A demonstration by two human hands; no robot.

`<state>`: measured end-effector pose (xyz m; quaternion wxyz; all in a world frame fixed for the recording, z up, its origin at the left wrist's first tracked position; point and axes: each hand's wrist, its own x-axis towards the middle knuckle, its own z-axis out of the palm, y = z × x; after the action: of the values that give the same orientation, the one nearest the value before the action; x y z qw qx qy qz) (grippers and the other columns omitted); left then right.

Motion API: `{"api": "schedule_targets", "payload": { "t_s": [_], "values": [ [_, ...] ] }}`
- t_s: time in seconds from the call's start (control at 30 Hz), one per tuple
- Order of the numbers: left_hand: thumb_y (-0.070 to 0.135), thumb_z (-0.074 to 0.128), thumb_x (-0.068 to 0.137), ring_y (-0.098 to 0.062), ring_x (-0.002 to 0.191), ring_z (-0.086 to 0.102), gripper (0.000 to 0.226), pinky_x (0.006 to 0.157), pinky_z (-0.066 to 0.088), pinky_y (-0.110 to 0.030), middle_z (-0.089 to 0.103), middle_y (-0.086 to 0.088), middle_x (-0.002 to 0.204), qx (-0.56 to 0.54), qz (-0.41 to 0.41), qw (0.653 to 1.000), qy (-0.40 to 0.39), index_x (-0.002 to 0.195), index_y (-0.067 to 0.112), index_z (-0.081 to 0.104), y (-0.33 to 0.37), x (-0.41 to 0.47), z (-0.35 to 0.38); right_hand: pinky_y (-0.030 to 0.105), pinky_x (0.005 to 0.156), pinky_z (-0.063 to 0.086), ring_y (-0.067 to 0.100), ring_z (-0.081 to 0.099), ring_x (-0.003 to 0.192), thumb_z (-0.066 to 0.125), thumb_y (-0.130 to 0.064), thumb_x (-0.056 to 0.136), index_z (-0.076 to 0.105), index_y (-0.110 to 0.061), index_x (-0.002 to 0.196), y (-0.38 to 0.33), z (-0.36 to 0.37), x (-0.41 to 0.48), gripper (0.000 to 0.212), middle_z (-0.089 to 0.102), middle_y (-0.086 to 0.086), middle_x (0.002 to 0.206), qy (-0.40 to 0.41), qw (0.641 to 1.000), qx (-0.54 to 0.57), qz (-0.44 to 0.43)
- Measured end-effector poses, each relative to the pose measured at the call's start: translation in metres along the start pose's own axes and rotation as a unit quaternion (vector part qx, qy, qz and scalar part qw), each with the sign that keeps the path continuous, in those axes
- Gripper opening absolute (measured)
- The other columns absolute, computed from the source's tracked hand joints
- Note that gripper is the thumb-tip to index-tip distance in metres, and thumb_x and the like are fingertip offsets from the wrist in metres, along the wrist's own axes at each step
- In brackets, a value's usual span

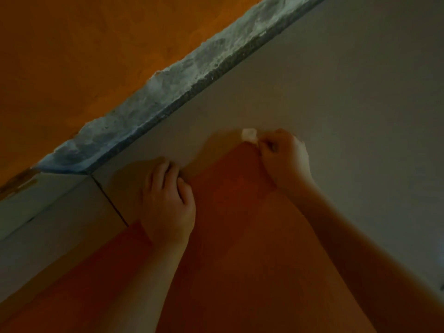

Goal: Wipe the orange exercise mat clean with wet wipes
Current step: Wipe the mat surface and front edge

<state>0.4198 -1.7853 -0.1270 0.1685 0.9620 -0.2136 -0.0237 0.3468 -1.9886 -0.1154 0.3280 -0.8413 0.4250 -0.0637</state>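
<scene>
Orange mat (235,212) lies on the grey floor (336,92), close to the wall (72,56). Right hand (283,157) pinches a small white wipe (249,135) at its far corner; left hand (165,195) sits curled at the other corner, can't tell if it's gripping.

Loads of open floor (360,92) ran off to the right of the mat (240,248). Past the mat's far edge there was just a short stretch of floor before a rough grey ledge (168,92) and the wall (84,44) closed it off. The left hand (165,200) and the right hand (283,157), pinching a wipe (249,134), took up the far corners, with bare mat between the arms.
</scene>
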Motion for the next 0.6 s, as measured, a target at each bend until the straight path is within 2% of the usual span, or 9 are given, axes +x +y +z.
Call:
{"api": "schedule_targets", "payload": {
  "t_s": [0.1, 0.3, 0.47, 0.6],
  "values": [
    [0.026, 0.029, 0.094, -0.028, 0.126, 0.046, 0.049, 0.101, 0.039, -0.047, 0.056, -0.006, 0.134, 0.003, -0.004, 1.000, 0.001, 0.118, 0.005, 0.065, 0.001, 0.000, -0.002, 0.028, 0.065, 0.031, 0.017, 0.048, 0.071, 0.055, -0.006, 0.087, 0.066, -0.009, 0.072, 0.018, -0.005, -0.030, 0.018, 0.047, -0.006, 0.069, 0.038, 0.999, -0.003, -0.011],
    [0.026, 0.029, 0.093, -0.030, 0.124, 0.047, 0.048, 0.098, 0.041, -0.048, 0.055, -0.006, 0.135, 0.009, -0.008, 1.000, -0.018, 0.118, 0.006, 0.065, 0.003, 0.001, -0.003, 0.027, 0.069, 0.033, 0.011, 0.042, 0.076, 0.042, -0.016, 0.090, 0.060, -0.007, 0.074, 0.034, 0.003, -0.072, 0.026, 0.052, -0.001, 0.078, 0.135, 0.990, -0.038, -0.005],
    [0.024, 0.031, 0.093, -0.033, 0.119, 0.049, 0.045, 0.092, 0.045, -0.049, 0.055, -0.006, 0.134, 0.012, -0.011, 0.999, -0.033, 0.117, 0.007, 0.064, 0.002, 0.001, -0.005, 0.023, 0.077, 0.024, 0.016, 0.043, 0.084, 0.044, -0.018, 0.087, 0.064, -0.007, 0.079, 0.030, 0.004, -0.073, 0.024, 0.058, 0.006, 0.087, 0.155, 0.982, -0.100, -0.034],
    [0.023, 0.032, 0.093, -0.033, 0.117, 0.048, 0.043, 0.091, 0.044, -0.049, 0.055, -0.008, 0.134, 0.013, -0.008, 0.999, -0.034, 0.116, 0.007, 0.064, 0.003, 0.002, -0.005, 0.024, 0.078, 0.023, 0.015, 0.044, 0.084, 0.044, -0.017, 0.087, 0.066, -0.009, 0.085, 0.027, 0.004, -0.074, 0.024, 0.060, 0.003, 0.082, 0.156, 0.980, -0.114, -0.040]
  ]
}}
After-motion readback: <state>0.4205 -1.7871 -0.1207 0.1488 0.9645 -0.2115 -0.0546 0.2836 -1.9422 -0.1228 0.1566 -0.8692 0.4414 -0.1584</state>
